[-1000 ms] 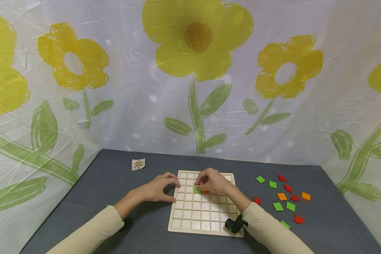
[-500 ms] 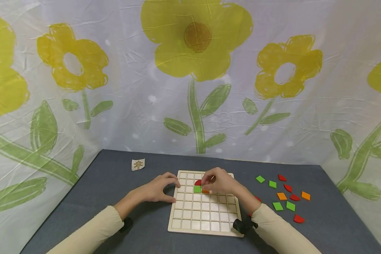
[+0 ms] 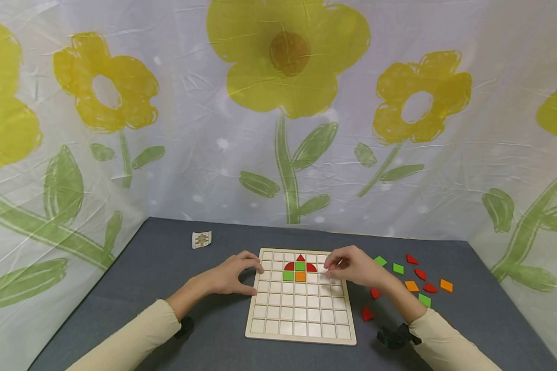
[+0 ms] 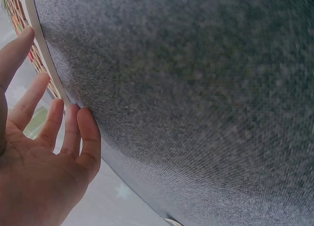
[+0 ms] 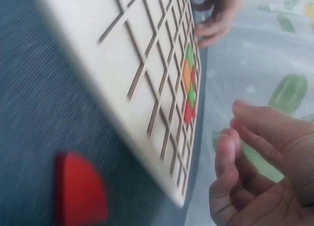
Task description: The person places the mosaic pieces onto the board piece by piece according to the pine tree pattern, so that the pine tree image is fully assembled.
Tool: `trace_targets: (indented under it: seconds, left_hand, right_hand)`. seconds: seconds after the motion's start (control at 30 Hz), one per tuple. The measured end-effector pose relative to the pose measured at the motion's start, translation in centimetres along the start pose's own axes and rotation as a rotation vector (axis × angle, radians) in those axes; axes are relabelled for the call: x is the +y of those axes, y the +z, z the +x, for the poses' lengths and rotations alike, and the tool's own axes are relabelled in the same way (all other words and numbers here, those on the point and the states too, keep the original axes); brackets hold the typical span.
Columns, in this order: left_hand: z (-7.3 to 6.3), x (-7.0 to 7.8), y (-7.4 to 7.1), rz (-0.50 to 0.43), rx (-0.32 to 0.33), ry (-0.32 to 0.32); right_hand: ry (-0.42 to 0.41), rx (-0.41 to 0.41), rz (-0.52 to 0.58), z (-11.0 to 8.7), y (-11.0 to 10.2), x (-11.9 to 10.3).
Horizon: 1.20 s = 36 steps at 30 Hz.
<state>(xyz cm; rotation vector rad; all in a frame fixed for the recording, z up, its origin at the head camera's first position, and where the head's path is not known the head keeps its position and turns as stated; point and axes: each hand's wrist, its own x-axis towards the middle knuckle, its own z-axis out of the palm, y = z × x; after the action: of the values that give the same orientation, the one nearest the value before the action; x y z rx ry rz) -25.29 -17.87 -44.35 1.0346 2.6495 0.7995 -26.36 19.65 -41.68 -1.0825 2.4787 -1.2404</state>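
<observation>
The left hand (image 3: 232, 274) is at the left edge of the pale gridded board (image 3: 299, 314), fingers and thumb spread wide, fingertips resting at the rim. The right hand (image 3: 354, 266) hovers over the board's far right part, its fingers loosely curved with a narrow gap to the thumb and nothing visible between them. The board lies flat on the dark surface (image 3: 213, 324). Towards its far side, a red triangle (image 3: 300, 258) sits beyond a green square (image 3: 299, 266), which has a red rounded piece (image 3: 289, 266) on its left and another on its right; nearer are a second green square and an orange square (image 3: 300, 277). Loose red, green and orange pieces lie right of the board. A small patterned card (image 3: 201, 239) lies far left.
</observation>
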Motion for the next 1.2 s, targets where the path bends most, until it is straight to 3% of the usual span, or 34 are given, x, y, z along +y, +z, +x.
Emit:
trace_targets:
  seconds: [0.17, 0.43, 0.73, 1.0, 1.2]
  left_hand:
    - [0.0, 0.1, 0.0, -0.001, -0.001, -0.006]
    - [0.1, 0.2, -0.1, -0.003, -0.006, -0.012]
    - [0.0, 0.3, -0.1, -0.007, -0.006, -0.014]
    - [0.0, 0.2, 0.0, -0.004, -0.008, -0.023]
    - [0.0, 0.1, 0.0, -0.006, -0.003, -0.008]
  right_hand:
    - [-0.005, 0.013, 0.024, -2.0, -1.3, 0.6]
    - [0.054, 0.013, 0.056, -5.0, -2.9, 1.8]
    - [0.036, -0.027, 0.094, -8.3, -3.9, 3.0]
    - [0.114, -0.047, 0.133, -11.1, -4.8, 3.4]
    - [0.099, -0.043, 0.176, -12.9, -5.3, 3.8]
